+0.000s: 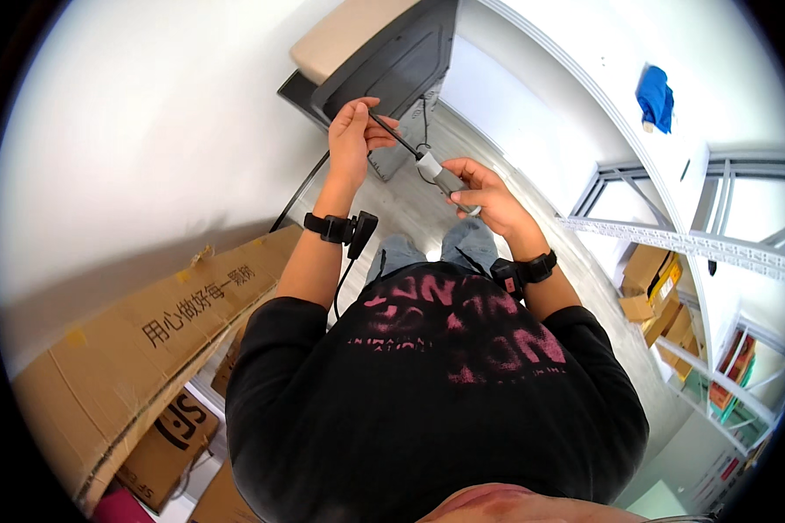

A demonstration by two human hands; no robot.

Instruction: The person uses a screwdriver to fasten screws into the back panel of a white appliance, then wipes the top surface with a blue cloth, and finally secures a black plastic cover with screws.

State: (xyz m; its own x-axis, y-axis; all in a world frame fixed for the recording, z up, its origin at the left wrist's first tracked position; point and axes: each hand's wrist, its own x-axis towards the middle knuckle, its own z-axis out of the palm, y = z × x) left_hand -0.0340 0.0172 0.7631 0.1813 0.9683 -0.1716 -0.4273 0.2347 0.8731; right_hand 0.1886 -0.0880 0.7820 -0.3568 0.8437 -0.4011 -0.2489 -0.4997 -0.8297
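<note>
A screwdriver [452, 185] with a grey handle, a pale collar and a thin dark shaft lies slantwise between my hands, its shaft pointing up and to the left. My right hand [488, 199] is closed around the handle. At the far end, my left hand [354, 131] pinches the shaft near its tip with thumb and forefinger, while its other fingers stand loosely apart. The fingers hide the very tip. Just beyond my left hand is a dark panel [392, 74] with a beige top.
Cardboard boxes [122, 357] line the left wall. A dark cable [424, 122] hangs below the panel. White metal shelving [637, 228] with cartons [658, 292] stands to the right, and a blue cloth-like item [654, 98] is at the upper right.
</note>
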